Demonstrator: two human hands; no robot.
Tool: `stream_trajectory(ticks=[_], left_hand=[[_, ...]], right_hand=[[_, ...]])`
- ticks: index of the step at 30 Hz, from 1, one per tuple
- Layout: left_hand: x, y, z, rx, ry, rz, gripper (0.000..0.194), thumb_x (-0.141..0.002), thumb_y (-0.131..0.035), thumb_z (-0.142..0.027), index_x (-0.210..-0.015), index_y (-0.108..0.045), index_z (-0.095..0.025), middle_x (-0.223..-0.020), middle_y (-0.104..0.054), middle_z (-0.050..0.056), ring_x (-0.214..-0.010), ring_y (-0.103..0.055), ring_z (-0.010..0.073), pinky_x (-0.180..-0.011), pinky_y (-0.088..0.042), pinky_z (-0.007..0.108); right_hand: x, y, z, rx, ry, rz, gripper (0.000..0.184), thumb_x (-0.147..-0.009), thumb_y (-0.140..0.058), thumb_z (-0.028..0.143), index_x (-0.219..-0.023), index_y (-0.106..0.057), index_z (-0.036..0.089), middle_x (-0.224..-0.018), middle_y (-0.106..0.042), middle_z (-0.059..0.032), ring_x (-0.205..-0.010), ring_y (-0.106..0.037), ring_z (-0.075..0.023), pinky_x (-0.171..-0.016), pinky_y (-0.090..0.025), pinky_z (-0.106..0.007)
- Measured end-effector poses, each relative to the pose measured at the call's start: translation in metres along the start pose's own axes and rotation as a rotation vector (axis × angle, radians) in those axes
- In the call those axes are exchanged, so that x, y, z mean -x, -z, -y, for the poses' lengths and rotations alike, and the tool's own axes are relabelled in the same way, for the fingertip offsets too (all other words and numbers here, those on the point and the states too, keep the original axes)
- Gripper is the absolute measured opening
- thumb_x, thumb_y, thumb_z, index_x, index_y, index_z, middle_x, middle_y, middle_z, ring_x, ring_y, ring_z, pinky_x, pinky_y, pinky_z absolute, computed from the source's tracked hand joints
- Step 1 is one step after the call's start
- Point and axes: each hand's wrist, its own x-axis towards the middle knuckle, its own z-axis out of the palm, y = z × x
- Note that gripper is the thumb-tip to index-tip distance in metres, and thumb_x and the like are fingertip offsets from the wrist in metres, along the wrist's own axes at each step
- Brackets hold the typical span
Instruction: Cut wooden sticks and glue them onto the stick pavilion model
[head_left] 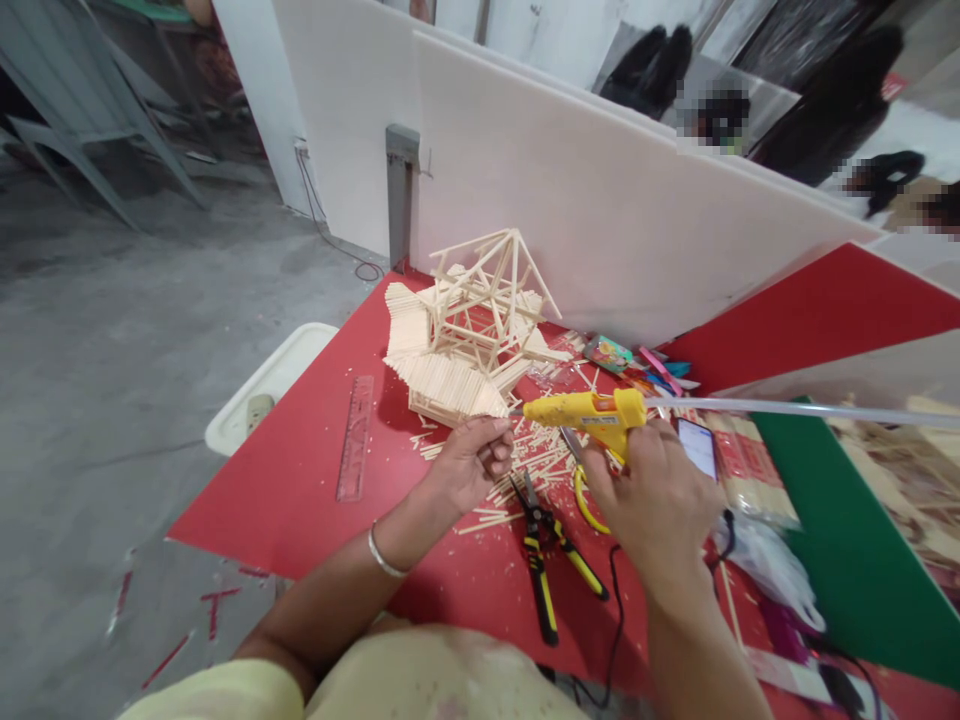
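A yellow hot glue gun [589, 412] is gripped in my right hand [660, 490], with a long clear glue stick [787, 407] running out of its back. Its nozzle points left, close to the fingertips of my left hand [476, 455]. Those fingers are pinched together at the front edge of a pavilion-like model [480, 330] built from thin wooden sticks. Whatever small piece they hold is too fine to tell. The model has a slatted lower roof [450, 385] and an open peaked frame on top.
Pliers [544, 540] with black and yellow handles, yellow-handled scissors [589, 500] and loose sticks [544, 460] lie on the red table [300, 480]. A clear ruler [355, 440] is at left. A phone [696, 447], stick packs [750, 465] and a plastic bag [772, 560] lie right. White panels [600, 220] stand behind.
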Motion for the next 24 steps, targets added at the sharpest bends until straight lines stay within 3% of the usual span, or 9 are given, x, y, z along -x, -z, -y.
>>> stream_trajectory(ticks=[24], left_hand=[[0.0007,0.0016,-0.0011,-0.019,-0.008,0.005,0.024,-0.067,-0.082,-0.024,-0.070,-0.062,-0.011,-0.066,-0.060,0.000,-0.050,-0.046,0.0022,-0.042,-0.031,0.014]], right_hand=[[0.0000,0.0023,0.0018,-0.003,0.018,-0.018,0.025,-0.086,-0.060,0.039,-0.092,-0.059,0.015,-0.092,-0.069,-0.0080,-0.062,-0.054,-0.0137,-0.053,-0.027,-0.027]])
